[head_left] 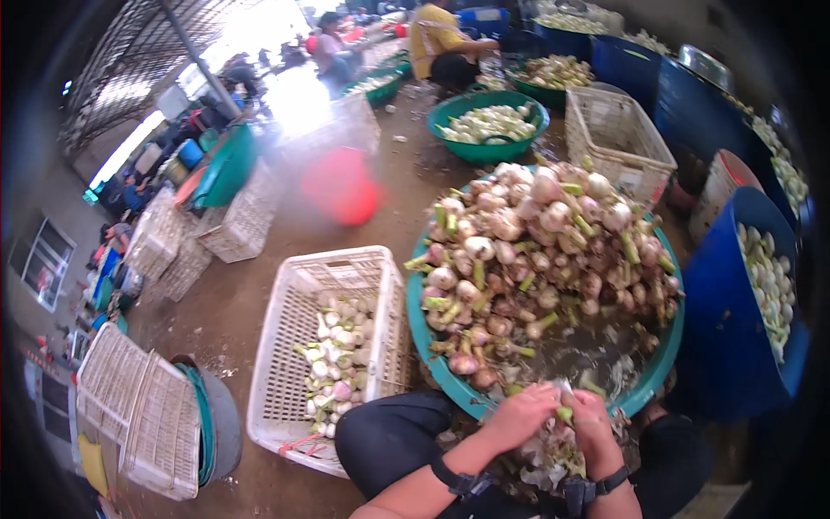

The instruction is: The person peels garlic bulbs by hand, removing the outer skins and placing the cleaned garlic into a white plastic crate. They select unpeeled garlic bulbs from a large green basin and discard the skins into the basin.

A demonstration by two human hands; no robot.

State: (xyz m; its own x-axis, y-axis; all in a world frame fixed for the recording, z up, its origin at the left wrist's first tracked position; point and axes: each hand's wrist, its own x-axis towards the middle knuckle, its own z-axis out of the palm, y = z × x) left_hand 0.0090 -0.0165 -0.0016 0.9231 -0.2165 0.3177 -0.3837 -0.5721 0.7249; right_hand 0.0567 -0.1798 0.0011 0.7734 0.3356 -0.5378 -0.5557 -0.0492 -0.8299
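Observation:
Close to my lap, my left hand (526,415) and my right hand (591,422) meet over one garlic bulb (565,412), fingers closed around it. Only its greenish part and some pale skin show; the rest is hidden by my fingers. Loose peeled skins (549,451) lie below my hands. Just beyond stands a wide teal tub (417,320), heaped with unpeeled purplish garlic bulbs (510,223) with cut green stems. To the left, a white plastic crate (275,346) holds several cleaned white garlic bulbs (333,368).
A blue barrel (718,320) of white garlic stands at the right. Behind the tub are a green basin (467,149) of garlic and a white crate (618,169). A red bucket (341,186) and stacked crates (151,415) stand leftward. A person in yellow (437,43) sits far back.

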